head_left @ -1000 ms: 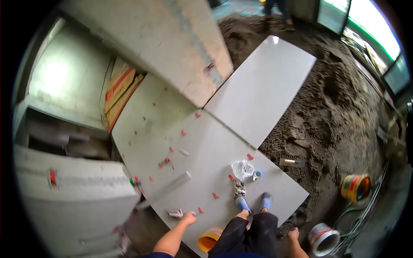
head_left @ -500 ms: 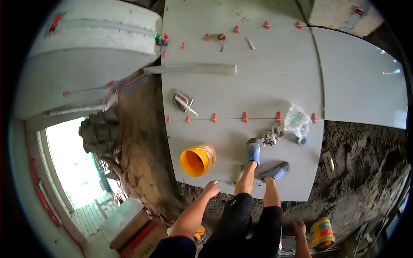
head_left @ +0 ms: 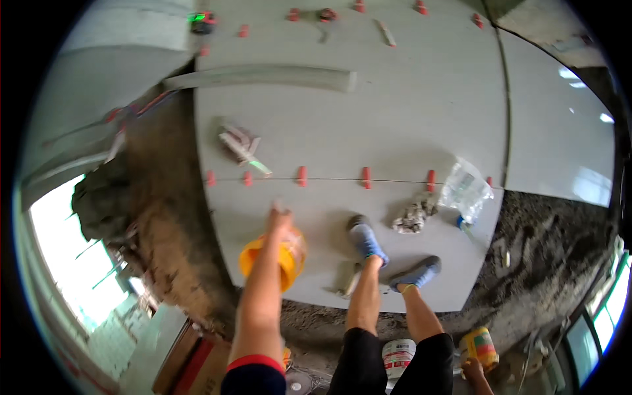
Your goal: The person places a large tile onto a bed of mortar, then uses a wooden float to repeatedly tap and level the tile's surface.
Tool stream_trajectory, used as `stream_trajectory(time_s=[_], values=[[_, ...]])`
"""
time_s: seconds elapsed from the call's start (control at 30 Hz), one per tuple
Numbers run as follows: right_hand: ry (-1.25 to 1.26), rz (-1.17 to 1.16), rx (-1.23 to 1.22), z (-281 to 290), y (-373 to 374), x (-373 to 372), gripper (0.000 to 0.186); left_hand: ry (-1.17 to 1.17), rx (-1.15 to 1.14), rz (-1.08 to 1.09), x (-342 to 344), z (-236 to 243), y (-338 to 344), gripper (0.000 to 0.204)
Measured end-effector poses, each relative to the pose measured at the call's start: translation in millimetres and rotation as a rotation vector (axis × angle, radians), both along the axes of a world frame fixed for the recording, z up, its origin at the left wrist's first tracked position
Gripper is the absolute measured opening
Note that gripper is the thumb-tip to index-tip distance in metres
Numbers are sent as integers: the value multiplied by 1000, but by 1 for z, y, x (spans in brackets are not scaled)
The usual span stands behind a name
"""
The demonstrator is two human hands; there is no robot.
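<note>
My left hand is stretched forward over the far rim of the yellow bucket, its fingers smeared by motion. At lower right my right hand hangs beside my leg, fingers indistinct; in the picture it overlaps a yellow-orange pail. My shoes rest on the large grey tiles. Red clips line the seams. A pale handled tool lies left of centre. By my shoes are a crumpled cloth, a plastic bag and a small blue item.
A long straight bar and a green-lit laser device are at upper left. Dark mortar bedding borders the tiles. A white pail is behind my legs, cardboard boxes at lower left, bright openings at both sides.
The view has swung round to look along my legs at the seams. My left hand has moved forward and up, now reaching over the yellow bucket. My right hand stays low.
</note>
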State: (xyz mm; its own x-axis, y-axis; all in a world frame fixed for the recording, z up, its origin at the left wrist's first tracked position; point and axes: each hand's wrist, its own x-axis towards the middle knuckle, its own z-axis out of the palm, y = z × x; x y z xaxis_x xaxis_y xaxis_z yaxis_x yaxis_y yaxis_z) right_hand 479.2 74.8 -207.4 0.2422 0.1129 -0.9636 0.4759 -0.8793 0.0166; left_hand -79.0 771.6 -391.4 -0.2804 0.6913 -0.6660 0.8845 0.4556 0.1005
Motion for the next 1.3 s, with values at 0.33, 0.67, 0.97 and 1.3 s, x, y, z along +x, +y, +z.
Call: stream_trajectory(time_s=[0.33,0.67,0.97,1.3], values=[[-68,-188,-322,39,51,-112,44,-379,61,657,-77,-158,125,54],[-76,-360,-275,49,72,-179,40,-494,188,584,-36,-121,178,15],[-38,-379,-267,75,11,-171,36,-493,167,739,71,74,127,39],[-362,-522,90,73,85,-22,30,-682,-92,-92,280,293,-111,24]])
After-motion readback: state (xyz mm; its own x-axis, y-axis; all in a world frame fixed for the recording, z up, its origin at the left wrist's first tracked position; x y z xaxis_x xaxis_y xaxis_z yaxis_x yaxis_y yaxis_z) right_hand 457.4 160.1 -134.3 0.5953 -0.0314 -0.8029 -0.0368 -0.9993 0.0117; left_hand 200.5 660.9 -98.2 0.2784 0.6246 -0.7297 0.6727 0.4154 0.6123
